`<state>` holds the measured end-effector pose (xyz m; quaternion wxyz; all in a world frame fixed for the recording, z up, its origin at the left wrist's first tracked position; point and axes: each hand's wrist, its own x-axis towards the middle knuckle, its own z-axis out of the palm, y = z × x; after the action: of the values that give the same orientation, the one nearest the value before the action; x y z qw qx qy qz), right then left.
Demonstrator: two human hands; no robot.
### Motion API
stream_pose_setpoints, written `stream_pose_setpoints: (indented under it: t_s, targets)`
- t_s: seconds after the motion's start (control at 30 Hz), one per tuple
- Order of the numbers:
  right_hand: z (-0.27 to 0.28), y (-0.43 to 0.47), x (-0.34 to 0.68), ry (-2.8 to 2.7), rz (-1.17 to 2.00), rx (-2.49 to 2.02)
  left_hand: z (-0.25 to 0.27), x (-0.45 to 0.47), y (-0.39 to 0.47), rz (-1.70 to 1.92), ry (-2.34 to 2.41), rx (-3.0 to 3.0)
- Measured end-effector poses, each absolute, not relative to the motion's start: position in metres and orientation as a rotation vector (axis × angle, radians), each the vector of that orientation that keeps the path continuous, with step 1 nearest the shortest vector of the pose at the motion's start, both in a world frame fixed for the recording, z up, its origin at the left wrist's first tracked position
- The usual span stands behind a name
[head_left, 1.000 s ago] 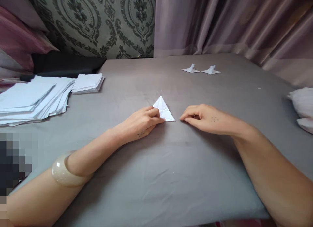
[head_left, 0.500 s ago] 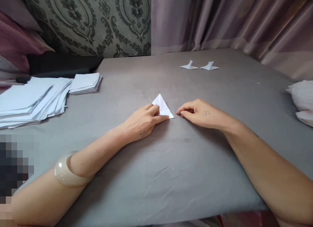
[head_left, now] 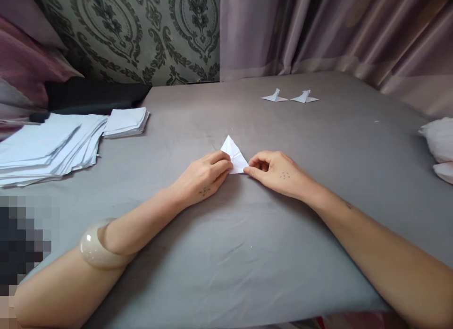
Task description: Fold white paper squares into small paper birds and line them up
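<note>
Head view: we see the right hand [head_left: 278, 172] has closed the gap, now pinching the right corner of the white paper [head_left: 237, 161], a triangle mid-table [head_left: 226, 263]. Left hand [head_left: 203, 175] has drawn its stretched finger back; it pinches the left side. We read this as two-handed work now.

One small white folded-paper triangle [head_left: 237, 161], apex pointing away, lying on a grey cloth-covered table [head_left: 219, 263]. Bare left hand [head_left: 208, 172], fingers closed over the triangle's left side; bare right hand [head_left: 274, 171], thumb and fingertip pinching its right corner. Two white folded-paper figures with raised peaks [head_left: 274, 98], side by side, beyond. Large fanned stack of white paper sheets [head_left: 42, 147], left; smaller white paper stack [head_left: 124, 120] adjoining.
</note>
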<state>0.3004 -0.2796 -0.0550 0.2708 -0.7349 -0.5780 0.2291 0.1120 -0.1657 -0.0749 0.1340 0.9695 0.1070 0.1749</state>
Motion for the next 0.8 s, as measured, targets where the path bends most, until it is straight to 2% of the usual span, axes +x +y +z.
stream_pose_setpoints:
  t_s: [0.13, 0.27, 0.37, 0.47, 0.57, 0.8]
  targets:
    - [-0.0591, -0.2795, 0.2927, -1.594, 0.476, -1.892, -0.0713, 0.1117, -0.1683, 0.724, 0.469, 2.814]
    - [-0.0596, -0.281, 0.2911, -1.789, 0.014, -1.78, -0.0658, 0.1081, -0.1688, 1.095, 0.722, 2.864]
    - [-0.0601, -0.2809, 0.293, -1.954, -0.328, -1.749, -0.0662, 0.1049, -0.1661, 0.972, 0.564, 3.021]
    - [-0.0634, -0.2795, 0.2959, -2.072, -0.471, -1.745, -0.0701, 0.105, -0.1637, 0.887, 0.358, 3.133]
    - [-0.066, -0.2799, 0.2977, -2.149, -0.4, -1.808, -0.0726, 0.1074, -0.1641, 0.865, 0.256, 3.172]
    - [-0.0608, -0.2851, 0.2959, -2.013, 0.026, -1.974, -0.0679, 0.1105, -0.1692, 0.756, 0.285, 3.082]
